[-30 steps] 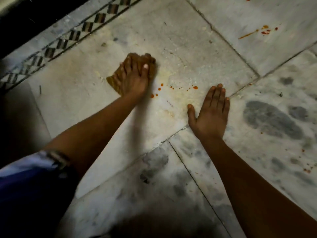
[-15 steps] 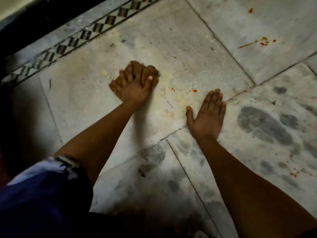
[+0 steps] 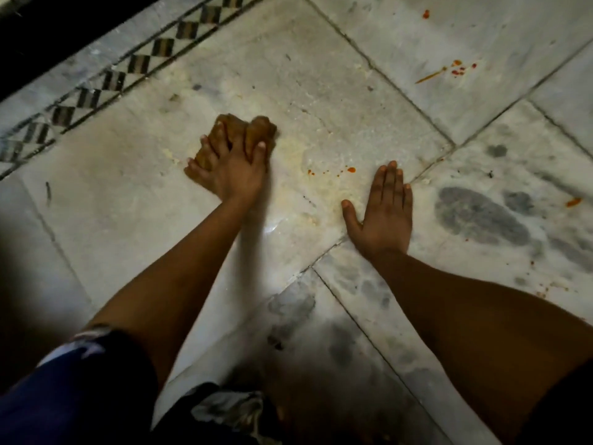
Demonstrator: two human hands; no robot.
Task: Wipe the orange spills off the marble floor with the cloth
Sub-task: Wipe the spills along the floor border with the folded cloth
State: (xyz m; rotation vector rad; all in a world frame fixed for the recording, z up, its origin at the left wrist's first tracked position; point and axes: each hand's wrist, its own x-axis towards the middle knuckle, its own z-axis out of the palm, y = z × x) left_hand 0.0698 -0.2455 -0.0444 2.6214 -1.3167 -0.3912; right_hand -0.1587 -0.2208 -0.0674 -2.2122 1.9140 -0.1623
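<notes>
My left hand [image 3: 229,168] presses a bunched brown-orange cloth [image 3: 253,131] onto the pale marble floor [image 3: 128,200], fingers spread over it. Small orange drops [image 3: 351,170] lie on the same slab, to the right of the cloth and just left of my right fingertips. My right hand [image 3: 383,213] lies flat, palm down, fingers together, holding nothing. More orange splashes [image 3: 455,69] and a streak [image 3: 430,77] mark the far right slab. One more orange blot [image 3: 572,202] sits at the right edge.
A checkered inlay border [image 3: 128,72] runs diagonally at upper left, with a dark strip [image 3: 48,36] beyond it. Grey-veined slabs [image 3: 481,216] lie to the right and below. Dark grout lines cross near my right wrist. My blue sleeve [image 3: 73,390] fills the lower left.
My left hand has stayed on the cloth, with more of the cloth showing beyond the fingers. The orange drops nearest the cloth are gone. My right hand has kept its place.
</notes>
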